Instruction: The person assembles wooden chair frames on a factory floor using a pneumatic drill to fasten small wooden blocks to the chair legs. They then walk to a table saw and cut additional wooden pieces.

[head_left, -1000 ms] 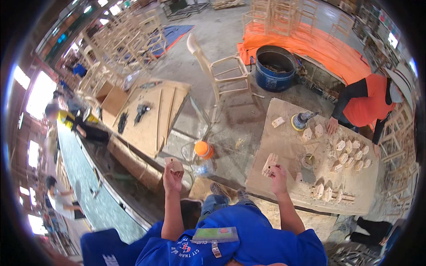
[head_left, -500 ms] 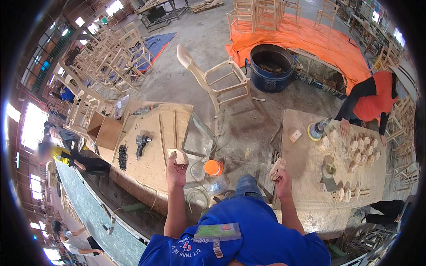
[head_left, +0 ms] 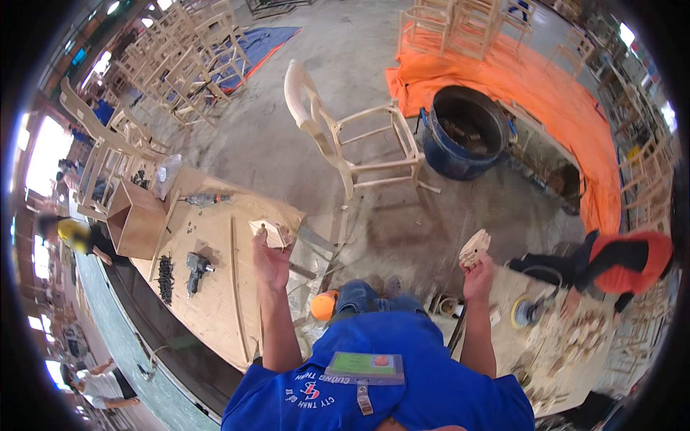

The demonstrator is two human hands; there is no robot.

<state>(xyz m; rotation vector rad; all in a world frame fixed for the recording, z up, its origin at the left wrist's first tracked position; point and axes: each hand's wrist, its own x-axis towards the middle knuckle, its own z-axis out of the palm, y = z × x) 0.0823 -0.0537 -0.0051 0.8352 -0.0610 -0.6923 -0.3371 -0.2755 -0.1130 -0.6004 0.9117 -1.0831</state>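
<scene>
My left hand [head_left: 271, 264] is closed on a pale wooden corner block [head_left: 272, 234] with slanted ends, above the inner edge of the left table [head_left: 215, 305]. Held up on the other side, my right hand [head_left: 478, 277] grips wooden block pieces [head_left: 474, 248], with small dark holes showing; I cannot tell how many there are. It is beyond the left edge of the right table [head_left: 503, 337]. A dark impact driver [head_left: 197, 271] lies on the left table beside a row of black screws [head_left: 165, 279].
An unfinished wooden chair [head_left: 352, 144] stands ahead, with a large blue tub [head_left: 463, 136] to its right. An orange bucket [head_left: 325, 305] is by my legs. At the right table, a co-worker in red [head_left: 625, 262] bends near a sander [head_left: 527, 312] and several wooden blocks [head_left: 582, 337].
My body and view have turned, so the left table comes closer and the right one sits lower. Both hands still hold their blocks; my right hand is raised higher. The co-worker in red bends lower.
</scene>
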